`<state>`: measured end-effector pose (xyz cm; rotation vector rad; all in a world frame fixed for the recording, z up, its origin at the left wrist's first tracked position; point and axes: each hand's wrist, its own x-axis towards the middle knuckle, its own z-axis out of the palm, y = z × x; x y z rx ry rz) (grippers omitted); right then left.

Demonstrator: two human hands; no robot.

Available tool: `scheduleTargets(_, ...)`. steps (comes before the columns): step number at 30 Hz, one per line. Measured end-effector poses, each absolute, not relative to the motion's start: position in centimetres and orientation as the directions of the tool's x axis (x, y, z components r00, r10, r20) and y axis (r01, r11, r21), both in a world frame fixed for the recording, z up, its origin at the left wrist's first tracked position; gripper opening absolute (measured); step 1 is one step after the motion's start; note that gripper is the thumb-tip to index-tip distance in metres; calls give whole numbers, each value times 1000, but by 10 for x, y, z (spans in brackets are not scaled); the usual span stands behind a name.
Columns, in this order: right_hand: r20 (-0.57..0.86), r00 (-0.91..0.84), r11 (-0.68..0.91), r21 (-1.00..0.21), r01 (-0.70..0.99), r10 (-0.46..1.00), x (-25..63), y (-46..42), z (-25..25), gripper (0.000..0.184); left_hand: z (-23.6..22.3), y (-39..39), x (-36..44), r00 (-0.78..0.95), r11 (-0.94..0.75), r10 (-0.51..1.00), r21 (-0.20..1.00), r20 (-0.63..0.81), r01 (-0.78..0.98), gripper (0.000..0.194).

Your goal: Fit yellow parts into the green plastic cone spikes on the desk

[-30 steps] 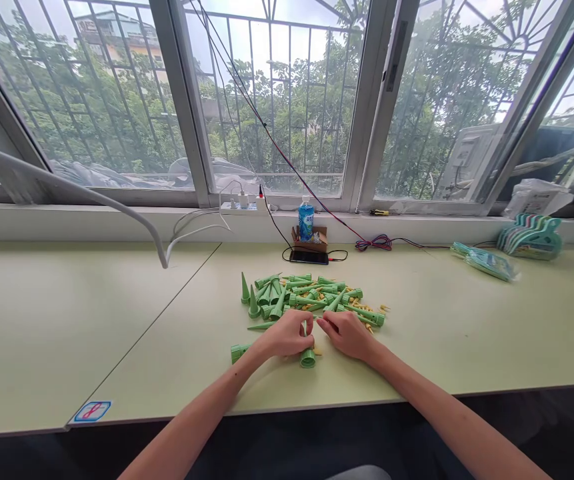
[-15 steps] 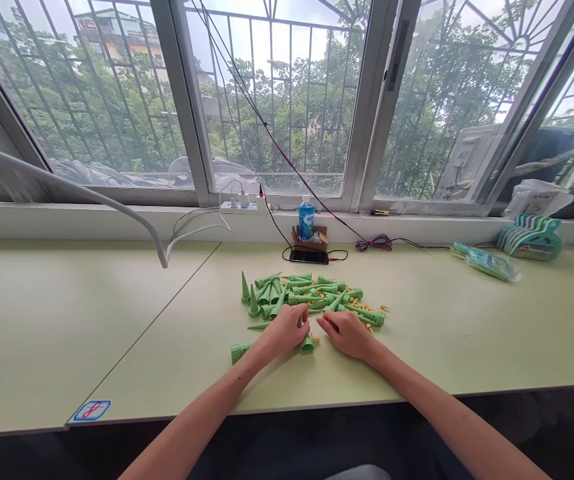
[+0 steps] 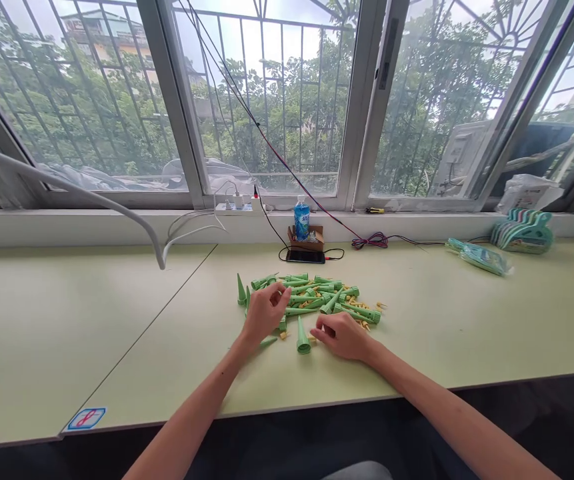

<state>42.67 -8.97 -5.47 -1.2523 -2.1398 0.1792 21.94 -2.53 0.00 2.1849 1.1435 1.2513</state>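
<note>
Left hand [image 3: 265, 311] has shifted off the near green cone [image 3: 303, 340] to the pile [image 3: 305, 300]; fingers loosely curled, hold unclear. Cone lies between the hands, tip pointing away, base toward the person. Right hand [image 3: 343, 335] nearer, half-closed beside a yellow piece [image 3: 312, 339]; grip uncertain.

Showing green on the cones [image 3: 303, 339], yellow on the pegs [image 3: 283, 335], pale yellow-green on the table [image 3: 427, 320], blue on the bottle [image 3: 301, 225]; bearing a red squiggle inside a blue border on the sticker [image 3: 87, 419].
</note>
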Motion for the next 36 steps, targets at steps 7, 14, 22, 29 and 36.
scheduleTargets(7,452,-380,562,-392,728,807,423,-91,-55,23,10,-23,193,682,-703,674,533,286,471,26)
scheduleTargets(14,446,-377,547,-355,758,812,421,-90,-55,27,5,-36,179,757,-769,626,311,187,559,18)
scheduleTargets(22,454,-370,544,-348,764,811,419,-91,-51,25,-7,-35,179,773,-797,598,257,213,546,17)
scheduleTargets(29,446,-363,538,-373,755,818,420,-91,-52,22,-12,-34,180,751,-817,576,248,323,520,20)
scheduleTargets(36,463,-373,552,-346,759,804,420,-89,-54,26,-18,-29,187,738,-863,454,43,498,503,24)
